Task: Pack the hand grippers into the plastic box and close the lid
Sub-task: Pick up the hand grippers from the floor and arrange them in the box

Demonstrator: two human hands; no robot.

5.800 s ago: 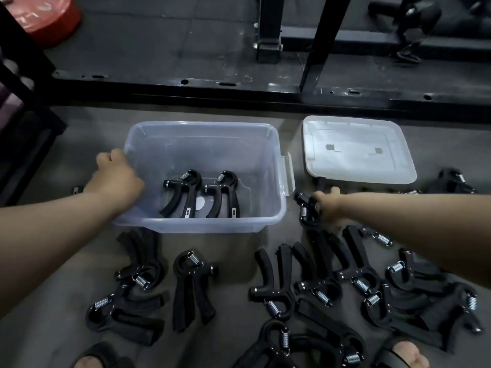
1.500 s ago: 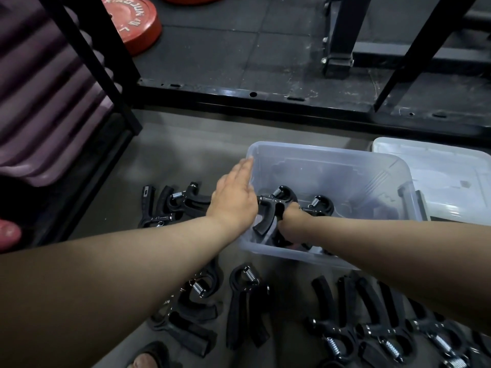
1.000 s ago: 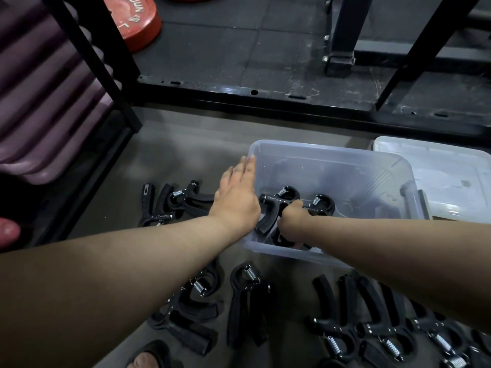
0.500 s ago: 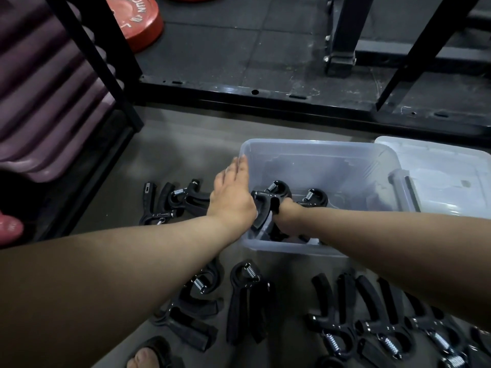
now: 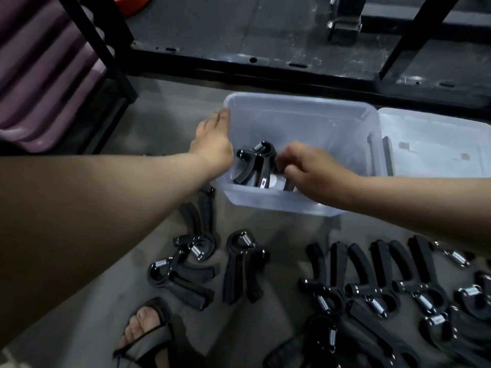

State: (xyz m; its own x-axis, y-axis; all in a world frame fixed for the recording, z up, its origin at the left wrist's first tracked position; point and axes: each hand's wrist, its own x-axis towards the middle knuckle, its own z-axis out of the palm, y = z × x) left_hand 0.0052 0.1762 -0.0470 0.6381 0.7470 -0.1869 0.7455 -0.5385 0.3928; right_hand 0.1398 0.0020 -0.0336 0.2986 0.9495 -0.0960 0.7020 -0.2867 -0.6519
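Packing the plastic box (image 5: 300, 102)

Presses the left hand (image 5: 212, 144) flat on the box's left wall, fingers straight and holding nothing. Reaches the right hand (image 5: 313, 173) inside, fingers curled next to a black hand gripper (image 5: 252, 166) leaning in the box's near left corner. Cannot tell if those fingers hold anything. Has the box on the floor (image 5: 172, 123), the lid (image 5: 435, 144) just beside its right edge, and more grippers (image 5: 239, 266) lying in front.
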